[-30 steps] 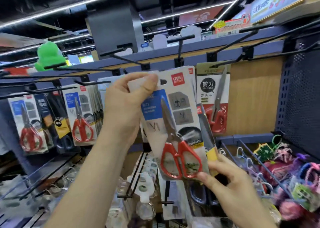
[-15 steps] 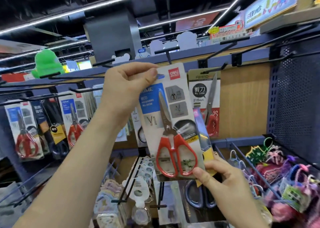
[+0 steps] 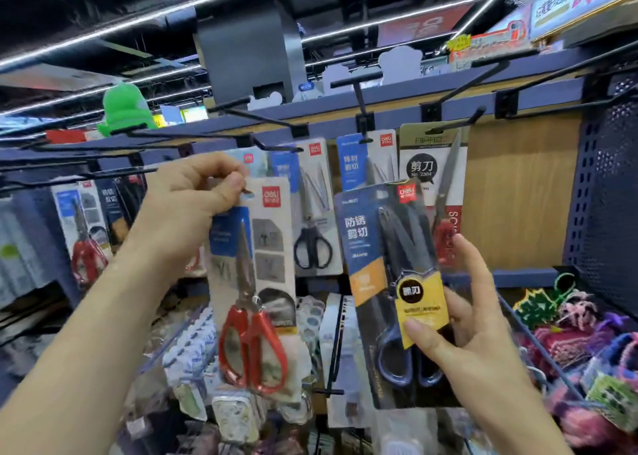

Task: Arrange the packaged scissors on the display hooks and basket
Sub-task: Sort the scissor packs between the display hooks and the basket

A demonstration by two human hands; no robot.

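My left hand (image 3: 193, 209) pinches the top of a pack of red-handled scissors (image 3: 253, 292), which hangs down from my fingers in front of the shelf. My right hand (image 3: 473, 320) grips the lower part of a dark pack of black-handled scissors (image 3: 390, 282) with a yellow label, held upright to the right of the red pack. Behind them, black display hooks (image 3: 362, 109) jut from a blue rail, carrying hung packs: black-handled scissors (image 3: 312, 213), a blue-topped pack (image 3: 366, 157) and a grey pack with red handles (image 3: 431, 164).
More red-handled scissor packs (image 3: 83, 233) hang on hooks at the left. A wire basket (image 3: 538, 347) of colourful items sits at the lower right beside a perforated blue panel (image 3: 611, 195). Small packaged goods (image 3: 193, 351) fill the lower hooks. A green toy (image 3: 126, 109) sits on the top rail.
The two packs, earlier stacked together, are now apart: my left hand carried the red-handled pack left and lower, and my right hand holds the dark pack alone on the right.
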